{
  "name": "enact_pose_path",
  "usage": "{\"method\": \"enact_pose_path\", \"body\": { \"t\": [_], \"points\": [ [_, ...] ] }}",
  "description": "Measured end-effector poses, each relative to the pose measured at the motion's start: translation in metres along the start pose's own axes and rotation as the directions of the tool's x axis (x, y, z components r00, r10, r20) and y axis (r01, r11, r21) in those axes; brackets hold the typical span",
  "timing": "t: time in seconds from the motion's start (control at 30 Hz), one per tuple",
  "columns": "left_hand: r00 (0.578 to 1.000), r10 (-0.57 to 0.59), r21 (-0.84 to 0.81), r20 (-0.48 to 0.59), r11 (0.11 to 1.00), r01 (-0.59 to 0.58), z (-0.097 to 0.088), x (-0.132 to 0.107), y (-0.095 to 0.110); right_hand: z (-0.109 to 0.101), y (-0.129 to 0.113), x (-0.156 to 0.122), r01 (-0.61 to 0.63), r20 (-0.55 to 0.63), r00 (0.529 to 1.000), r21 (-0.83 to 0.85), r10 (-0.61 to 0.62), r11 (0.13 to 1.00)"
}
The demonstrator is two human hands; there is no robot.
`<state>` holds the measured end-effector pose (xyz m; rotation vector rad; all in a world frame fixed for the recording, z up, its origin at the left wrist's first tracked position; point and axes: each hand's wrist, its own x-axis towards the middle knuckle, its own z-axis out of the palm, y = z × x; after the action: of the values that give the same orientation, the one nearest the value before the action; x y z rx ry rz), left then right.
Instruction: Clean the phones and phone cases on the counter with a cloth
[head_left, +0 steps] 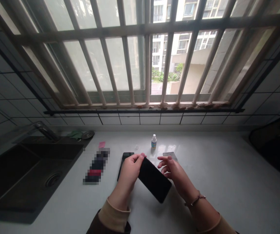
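Black smartphone (pixel 154 180) held over white countertop (pixel 228 182): light, stiff, glass slippery and fragile; best taken by long edges. Left hand (pixel 129 172) grasps near one end, fingers (pixel 140 158) curled over edge. Right hand (pixel 171 170) just beside, fingers open, released. Beyond: second phone (pixel 124 162), small dropper bottle (pixel 154 141).

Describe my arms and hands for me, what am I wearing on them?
Your left hand and right hand are bare, with no gloves. Your top has a dark brown sleeve ending in a wide cream cuff, and the right arm shows the same cream cuff. A thin cord bracelet circles your right wrist.
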<state>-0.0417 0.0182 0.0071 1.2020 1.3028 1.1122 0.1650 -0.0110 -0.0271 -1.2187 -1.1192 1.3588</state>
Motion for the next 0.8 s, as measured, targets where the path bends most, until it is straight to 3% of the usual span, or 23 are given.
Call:
{"method": "enact_pose_path", "body": {
  "t": [0.1,0.2,0.33,0.47,0.53,0.63,0.7,0.8],
  "points": [
    [0.998,0.055,0.332,0.022,0.941,-0.059,0.001,-0.003,0.002,0.008,-0.009,-0.011,0.138,0.146,0.984,-0.290,-0.098,0.947],
    [0.996,0.068,0.454,0.059,0.887,-0.088,0.004,-0.005,0.005,0.018,-0.014,-0.020,0.208,0.258,0.960,-0.415,-0.104,0.886],
    [0.995,0.062,0.453,0.081,0.887,-0.093,0.005,-0.005,0.005,0.020,-0.013,-0.019,0.144,0.231,0.972,-0.429,-0.046,0.892],
    [0.993,0.114,0.507,0.004,0.856,-0.100,0.004,-0.006,0.005,0.014,-0.007,-0.013,0.093,0.170,0.985,-0.387,-0.028,0.918],
    [0.968,0.242,0.611,-0.065,0.777,-0.153,0.002,-0.007,0.006,0.012,-0.003,-0.009,0.045,0.105,0.994,-0.357,-0.007,0.933],
    [0.890,0.435,0.822,-0.140,0.552,-0.141,-0.002,-0.007,0.006,0.009,0.004,-0.004,-0.045,0.007,0.999,-0.341,0.050,0.939],
    [0.877,0.442,0.913,-0.190,0.409,-0.008,-0.005,-0.007,0.004,0.007,0.008,-0.001,-0.084,-0.061,0.996,-0.393,0.065,0.916],
    [0.908,0.337,0.949,-0.249,0.275,0.158,-0.007,-0.007,0.002,0.003,0.012,0.003,-0.111,-0.132,0.990,-0.458,0.056,0.882]
  ]
}}
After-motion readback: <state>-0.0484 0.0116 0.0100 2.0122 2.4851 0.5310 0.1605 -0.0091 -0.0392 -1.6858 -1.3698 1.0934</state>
